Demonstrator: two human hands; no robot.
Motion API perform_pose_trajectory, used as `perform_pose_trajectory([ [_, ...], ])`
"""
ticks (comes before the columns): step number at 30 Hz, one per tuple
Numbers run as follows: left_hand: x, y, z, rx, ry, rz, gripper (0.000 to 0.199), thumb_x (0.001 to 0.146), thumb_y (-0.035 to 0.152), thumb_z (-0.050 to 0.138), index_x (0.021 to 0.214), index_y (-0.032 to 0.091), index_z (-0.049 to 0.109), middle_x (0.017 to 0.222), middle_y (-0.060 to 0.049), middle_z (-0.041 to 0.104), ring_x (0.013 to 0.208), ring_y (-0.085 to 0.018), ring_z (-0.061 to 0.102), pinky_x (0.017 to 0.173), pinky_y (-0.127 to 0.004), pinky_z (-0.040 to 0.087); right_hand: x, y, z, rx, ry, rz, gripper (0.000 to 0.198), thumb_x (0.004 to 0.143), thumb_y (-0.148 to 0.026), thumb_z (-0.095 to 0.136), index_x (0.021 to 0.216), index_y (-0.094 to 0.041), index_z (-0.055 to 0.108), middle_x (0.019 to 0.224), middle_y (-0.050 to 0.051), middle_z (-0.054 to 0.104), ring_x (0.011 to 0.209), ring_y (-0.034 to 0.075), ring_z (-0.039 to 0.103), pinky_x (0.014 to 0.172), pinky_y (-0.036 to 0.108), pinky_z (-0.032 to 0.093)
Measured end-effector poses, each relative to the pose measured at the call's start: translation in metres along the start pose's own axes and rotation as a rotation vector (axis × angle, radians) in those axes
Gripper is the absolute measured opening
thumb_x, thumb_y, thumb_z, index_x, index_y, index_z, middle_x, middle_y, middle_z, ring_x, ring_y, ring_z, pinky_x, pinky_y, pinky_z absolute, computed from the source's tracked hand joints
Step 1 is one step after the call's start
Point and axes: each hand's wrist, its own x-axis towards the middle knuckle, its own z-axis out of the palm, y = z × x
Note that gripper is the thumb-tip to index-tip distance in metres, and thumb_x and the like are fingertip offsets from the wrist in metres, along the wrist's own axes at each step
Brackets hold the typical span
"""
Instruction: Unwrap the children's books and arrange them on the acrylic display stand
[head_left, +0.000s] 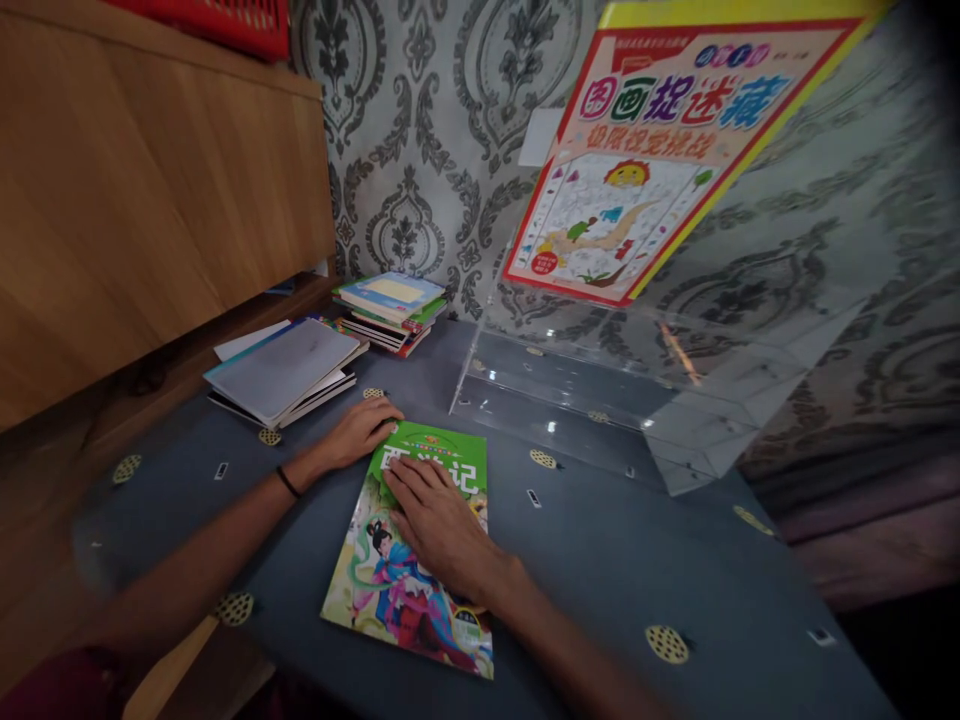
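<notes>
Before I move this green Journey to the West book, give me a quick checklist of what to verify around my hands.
1. Green Journey to the West book flat, cover up: ok.
2. Right hand spread on the cover: ok.
3. Left hand gripping the top-left corner: cannot tell; the thumb's hold is hidden.
4. Top edge free of the clear acrylic rack: cannot tell; they sit very close.
5. Red-and-yellow-bordered activity book on the rack: ok.
6. Grey-topped book stack squared: not ok, edges splayed.

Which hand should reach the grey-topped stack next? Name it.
Probably the left hand: it's nearer the stack, at a corner of the green book; the right hand lies across that book.
</notes>
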Motion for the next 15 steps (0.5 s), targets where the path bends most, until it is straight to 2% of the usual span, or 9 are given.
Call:
perform_pose_trajectory([
  [6, 0.0, 0.005, -0.001, 0.025, 0.022, 0.014, 0.023, 0.097, 0.024, 0.045, 0.104, 0.019, 0.066, 0.103, -0.008, 0.068, 0.102, -0.022, 0.062, 0.096, -0.037, 0.05, 0.007, 0.009, -0.005, 0.048, 0.004, 0.03, 0.046, 0.098, -0.031, 0.056, 0.141, -0.013, 0.051, 0.145, 0.014, 0.056, 0.138, 0.027, 0.044, 0.117, 0.05, 0.036],
  [11, -0.001, 0.004, 0.004, 0.029, 0.087, 0.064, 0.028, 0.097, 0.02, 0.042, 0.106, 0.018, 0.069, 0.099, -0.009, 0.069, 0.097, -0.021, 0.064, 0.09, -0.035, 0.054, 0.028, 0.022, 0.006, -0.02, 0.066, 0.121, 0.048, 0.099, -0.032, 0.054, 0.141, -0.01, 0.052, 0.145, 0.017, 0.055, 0.136, 0.028, 0.046, 0.115, 0.048, 0.039],
  [15, -0.005, -0.005, 0.016, 0.055, 0.165, 0.077, 0.037, 0.097, 0.018, 0.037, 0.113, 0.019, 0.07, 0.104, -0.01, 0.07, 0.102, -0.021, 0.066, 0.092, -0.036, 0.057, 0.046, 0.03, 0.014, -0.027, 0.082, 0.153, 0.048, 0.098, -0.032, 0.055, 0.141, -0.01, 0.052, 0.143, 0.017, 0.057, 0.135, 0.028, 0.047, 0.114, 0.048, 0.04],
])
